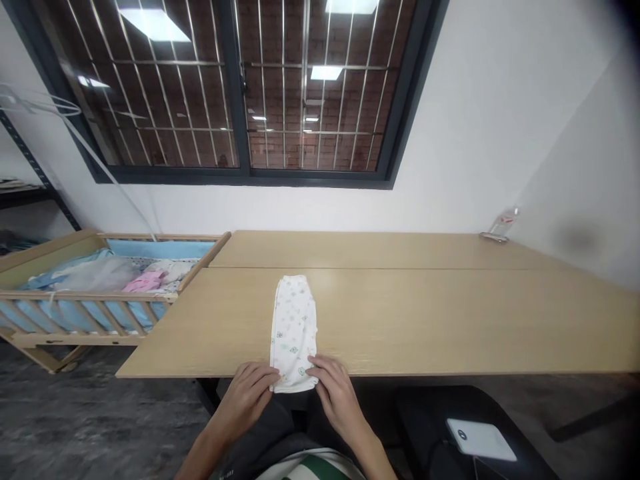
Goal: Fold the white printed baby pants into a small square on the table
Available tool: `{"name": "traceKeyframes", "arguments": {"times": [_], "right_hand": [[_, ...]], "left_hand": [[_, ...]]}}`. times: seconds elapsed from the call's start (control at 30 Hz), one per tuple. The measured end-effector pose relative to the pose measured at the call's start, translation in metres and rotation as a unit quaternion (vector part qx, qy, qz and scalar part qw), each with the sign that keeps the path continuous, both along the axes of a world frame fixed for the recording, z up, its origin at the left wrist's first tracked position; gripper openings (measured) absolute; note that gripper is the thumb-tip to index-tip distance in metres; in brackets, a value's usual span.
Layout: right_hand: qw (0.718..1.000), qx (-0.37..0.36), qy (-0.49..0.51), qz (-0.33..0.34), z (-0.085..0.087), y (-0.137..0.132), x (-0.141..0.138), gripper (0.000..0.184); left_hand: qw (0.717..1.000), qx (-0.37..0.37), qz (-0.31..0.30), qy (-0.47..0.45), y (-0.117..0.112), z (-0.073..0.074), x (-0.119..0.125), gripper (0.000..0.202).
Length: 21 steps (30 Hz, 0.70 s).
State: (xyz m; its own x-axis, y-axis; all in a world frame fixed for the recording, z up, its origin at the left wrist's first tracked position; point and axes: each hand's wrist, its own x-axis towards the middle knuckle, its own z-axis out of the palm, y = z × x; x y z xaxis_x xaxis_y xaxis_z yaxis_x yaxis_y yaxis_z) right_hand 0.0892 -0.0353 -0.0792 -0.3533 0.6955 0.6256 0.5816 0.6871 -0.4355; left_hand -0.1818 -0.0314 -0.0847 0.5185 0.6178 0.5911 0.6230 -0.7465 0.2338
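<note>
While we are sitting at the near edge of the pale wooden surface (pixel 425 320), the folded garment (pixel 294 330) is lying straight ahead of us. It is a narrow white strip with small printed figures, its far end pointing toward the window (pixel 240 87) and its near hem hanging just over the edge. Our left hand (pixel 249 395) is curling its fingers shut on the near left corner of the hem. Our right hand (pixel 336 393) is laying its fingers, held together, over the near right corner; whether the thumb is pinching from below we cannot tell. Both hands are touching the cloth, one at each side. Off to the left, a wooden crib (pixel 30 337) is standing against the surface's end, holding blue lining and a pink cloth (pixel 143 281). At the far right corner a small clear object (pixel 500 227) is sitting by the wall. Down at our right, a flat white device (pixel 480 439) is resting on something dark.
</note>
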Motion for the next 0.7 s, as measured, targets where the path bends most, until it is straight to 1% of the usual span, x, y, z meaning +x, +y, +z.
{"name": "traceKeyframes", "arguments": {"times": [0.1, 0.17, 0.23, 0.3, 0.4, 0.47, 0.53, 0.57, 0.63, 0.7], "right_hand": [[0.999, -0.040, 0.029, 0.007, 0.006, -0.006, -0.001, 0.031], [0.997, -0.071, 0.038, 0.013, 0.016, -0.011, -0.001, 0.029], [0.994, -0.100, 0.045, 0.016, 0.028, -0.014, 0.000, 0.026], [0.990, -0.127, 0.057, 0.024, 0.043, -0.016, 0.002, 0.025], [0.982, -0.156, 0.094, 0.049, 0.067, -0.010, 0.006, 0.026], [0.978, -0.155, 0.126, 0.053, 0.081, 0.002, 0.009, 0.026], [0.975, -0.150, 0.164, 0.031, 0.091, 0.022, 0.010, 0.025], [0.970, -0.153, 0.189, 0.017, 0.094, 0.035, 0.010, 0.028], [0.951, -0.179, 0.250, 0.004, 0.095, 0.066, 0.009, 0.038], [0.926, -0.218, 0.306, 0.021, 0.091, 0.100, 0.006, 0.044]], "left_hand": [[0.999, -0.013, -0.015, -0.036, 0.004, 0.002, -0.002, 0.030], [0.997, -0.027, -0.023, -0.065, 0.006, 0.005, -0.003, 0.028], [0.993, -0.054, -0.031, -0.095, 0.008, 0.010, -0.003, 0.026], [0.986, -0.092, -0.038, -0.131, 0.008, 0.020, -0.002, 0.021], [0.969, -0.141, -0.035, -0.201, 0.011, 0.041, 0.005, 0.013], [0.954, -0.164, -0.010, -0.250, 0.018, 0.056, 0.012, 0.014], [0.942, -0.178, 0.032, -0.284, 0.031, 0.071, 0.020, 0.020], [0.935, -0.187, 0.054, -0.296, 0.039, 0.077, 0.024, 0.024], [0.921, -0.210, 0.085, -0.318, 0.062, 0.086, 0.032, 0.030], [0.908, -0.237, 0.099, -0.331, 0.089, 0.090, 0.039, 0.036]]}}
